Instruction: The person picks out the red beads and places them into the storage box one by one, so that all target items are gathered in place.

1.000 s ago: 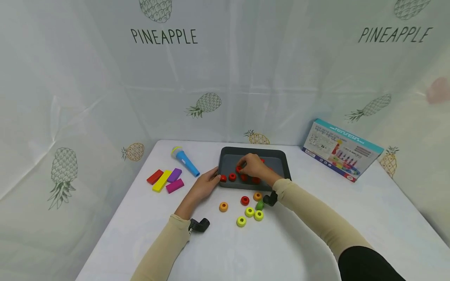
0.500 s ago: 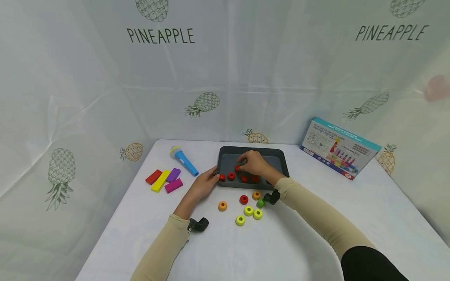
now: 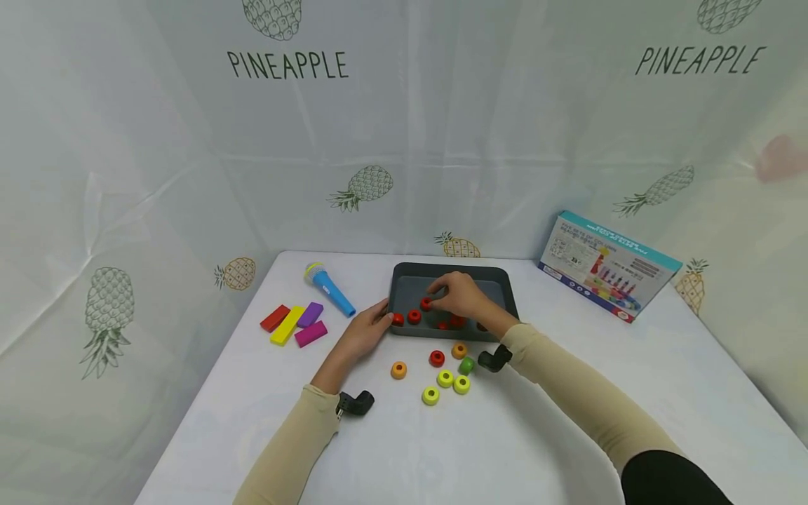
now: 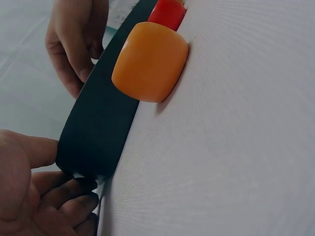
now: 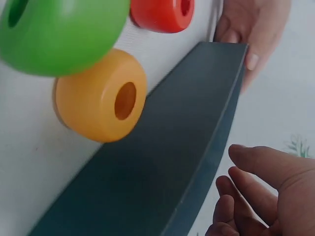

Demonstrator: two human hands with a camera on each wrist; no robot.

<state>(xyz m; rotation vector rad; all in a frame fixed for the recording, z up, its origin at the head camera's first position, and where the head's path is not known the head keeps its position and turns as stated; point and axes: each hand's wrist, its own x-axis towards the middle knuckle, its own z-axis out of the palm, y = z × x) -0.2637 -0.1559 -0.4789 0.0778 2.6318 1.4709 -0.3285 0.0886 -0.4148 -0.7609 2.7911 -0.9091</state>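
A dark grey tray (image 3: 505, 294) sits mid-table with several red rings (image 3: 414, 316) along its near side. My left hand (image 3: 366, 330) grips the tray's left front corner (image 4: 83, 162), thumb on the wall and fingers curled beneath. My right hand (image 3: 459, 294) reaches into the tray, and its fingertips pinch a red ring (image 3: 426, 304). In the right wrist view its fingers (image 5: 256, 191) curl beyond the tray wall (image 5: 162, 162), with the ring hidden. In front of the tray lie loose rings: orange (image 3: 399, 369), red (image 3: 437, 358), another orange (image 3: 459, 350), green (image 3: 467, 365) and three yellow (image 3: 445, 379).
A blue toy microphone (image 3: 330, 288) and several coloured blocks (image 3: 294, 324) lie to the left. A printed box (image 3: 609, 266) leans at the back right. A pineapple-print cloth backs the white table (image 3: 568, 435).
Hardly anything: my right hand stays on the red ring and its wrist drifts slightly right. My left hand keeps its hold on the tray corner.
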